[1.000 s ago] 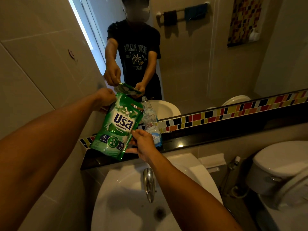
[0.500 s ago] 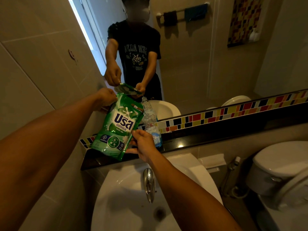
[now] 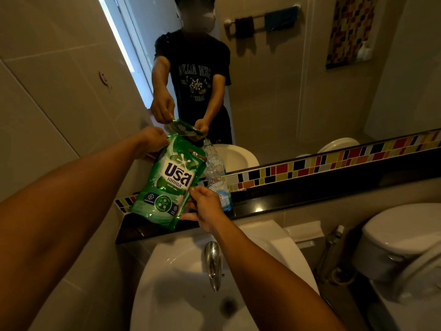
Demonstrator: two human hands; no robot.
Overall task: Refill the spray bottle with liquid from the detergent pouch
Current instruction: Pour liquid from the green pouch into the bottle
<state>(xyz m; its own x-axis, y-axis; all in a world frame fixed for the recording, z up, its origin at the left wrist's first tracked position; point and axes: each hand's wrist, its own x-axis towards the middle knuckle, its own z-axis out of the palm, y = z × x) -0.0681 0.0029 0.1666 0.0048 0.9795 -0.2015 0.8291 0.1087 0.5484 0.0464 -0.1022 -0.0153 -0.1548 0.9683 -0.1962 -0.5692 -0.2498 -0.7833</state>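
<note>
A green detergent pouch [image 3: 167, 182] with white and blue lettering is tilted to the right above the black ledge. My left hand [image 3: 150, 143] pinches its top left corner. My right hand [image 3: 205, 206] grips its lower right edge. The pouch's upper right corner leans against the neck of a clear plastic bottle [image 3: 216, 177] with a blue label, which stands uncapped on the ledge behind the pouch. The bottle's lower part is partly hidden by my right hand.
The black ledge [image 3: 310, 194] runs along the mirror [image 3: 286, 91] under a strip of coloured mosaic tiles. Below it is a white sink [image 3: 181, 283] with a chrome tap [image 3: 213, 263]. A toilet [image 3: 401, 240] and a spray hose [image 3: 331, 240] stand at the right. A tiled wall closes the left.
</note>
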